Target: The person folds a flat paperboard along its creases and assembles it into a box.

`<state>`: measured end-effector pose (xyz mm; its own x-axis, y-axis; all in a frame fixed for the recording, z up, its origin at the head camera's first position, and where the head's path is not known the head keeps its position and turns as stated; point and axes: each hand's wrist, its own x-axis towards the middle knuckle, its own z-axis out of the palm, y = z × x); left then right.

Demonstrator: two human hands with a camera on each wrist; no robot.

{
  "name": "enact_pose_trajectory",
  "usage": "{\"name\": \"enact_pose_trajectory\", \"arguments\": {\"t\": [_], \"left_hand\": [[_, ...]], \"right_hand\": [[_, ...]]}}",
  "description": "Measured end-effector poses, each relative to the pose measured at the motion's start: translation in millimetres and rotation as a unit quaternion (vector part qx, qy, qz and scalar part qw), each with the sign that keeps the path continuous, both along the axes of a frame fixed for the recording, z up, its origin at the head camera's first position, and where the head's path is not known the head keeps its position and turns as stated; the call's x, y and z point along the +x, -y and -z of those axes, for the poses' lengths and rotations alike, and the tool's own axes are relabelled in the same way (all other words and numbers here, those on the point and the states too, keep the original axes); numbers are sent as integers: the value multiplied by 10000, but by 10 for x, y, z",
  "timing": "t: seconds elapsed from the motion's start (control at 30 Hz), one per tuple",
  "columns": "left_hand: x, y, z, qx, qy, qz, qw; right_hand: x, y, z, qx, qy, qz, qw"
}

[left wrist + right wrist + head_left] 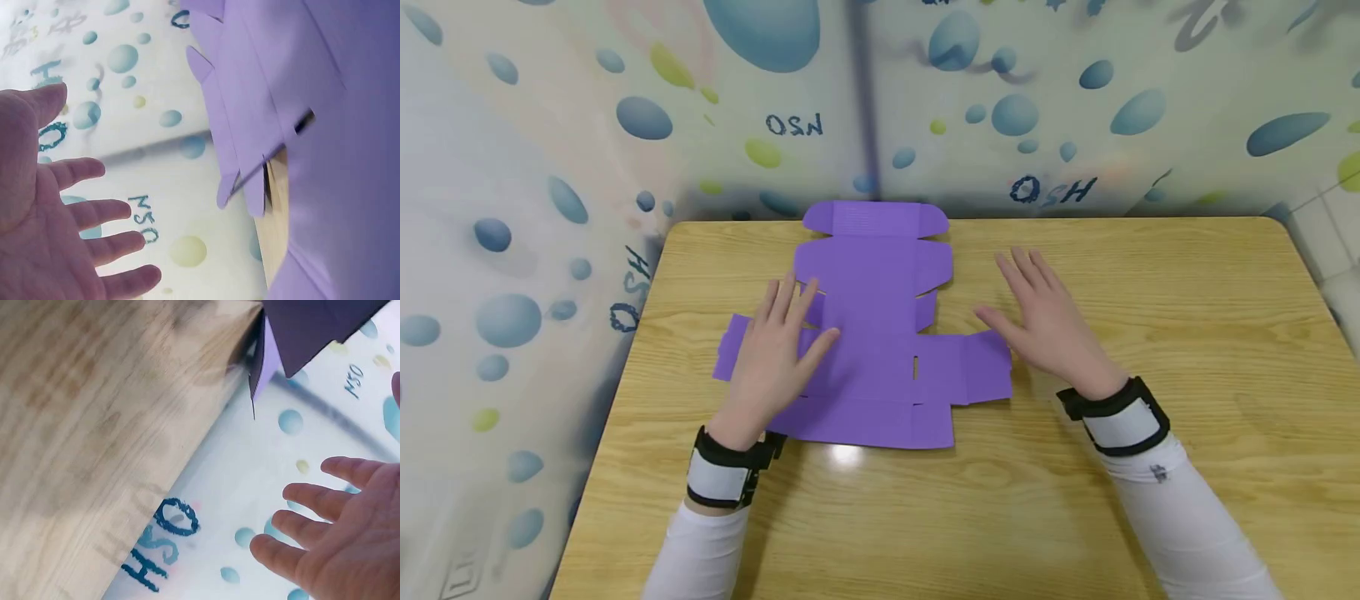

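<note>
Purple cardboard blank (872,333) lies unfolded on the counter (1037,517), long axis running away from you toward the wall (910,108). Your left hand (777,354) is nearer, over its left side; your right hand (1051,327) is at the right flap (988,371). Grips: 2 of 2 spread, holding nothing.

Left hand (775,358), right hand (1054,329) well apart, backs upward; fingers (784,300) extended, thumbs (818,350) spread; forearms (706,550) angled inward.

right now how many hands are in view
2: the left hand, over the left part of the purple cardboard in the head view, and the right hand, near its right flap. No others show.
</note>
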<state>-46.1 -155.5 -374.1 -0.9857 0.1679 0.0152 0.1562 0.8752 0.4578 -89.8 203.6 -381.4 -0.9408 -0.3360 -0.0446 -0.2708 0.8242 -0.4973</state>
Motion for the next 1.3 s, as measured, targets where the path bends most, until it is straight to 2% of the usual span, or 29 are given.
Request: {"name": "enact_pose_trajectory", "arguments": {"t": [0.23,0.37,0.47,0.57,0.67,0.77,0.93,1.07,1.3], "left_hand": [[31,447,73,172,-120,-819,9964],[48,660,112,326,-13,-1193,9923],[57,756,149,508,192,-1387,9889],[63,808,183,769,511,-1592,9829],[57,829,219,978,848,-1753,9760],[43,835,265,1038,1026,-1839,9720],[28,819,307,1116,1082,-1884,9697],[-3,798,300,1186,1101,-1884,9687],[-197,759,257,1170,867,-1707,9745]], "right_hand": [[-354,111,-10,327,277,-530,9977],[-594,148,21,268,629,-701,9952],[-773,176,50,75,931,-734,9929],[-935,219,78,-190,1310,-539,9897],[-1084,261,121,-404,1608,-98,9861],[-1190,300,165,-519,1773,327,9822],[-1273,341,243,-924,2175,635,9696],[-1268,298,258,-1381,2465,775,9561],[-1176,107,247,-2007,2832,764,9347]]}}
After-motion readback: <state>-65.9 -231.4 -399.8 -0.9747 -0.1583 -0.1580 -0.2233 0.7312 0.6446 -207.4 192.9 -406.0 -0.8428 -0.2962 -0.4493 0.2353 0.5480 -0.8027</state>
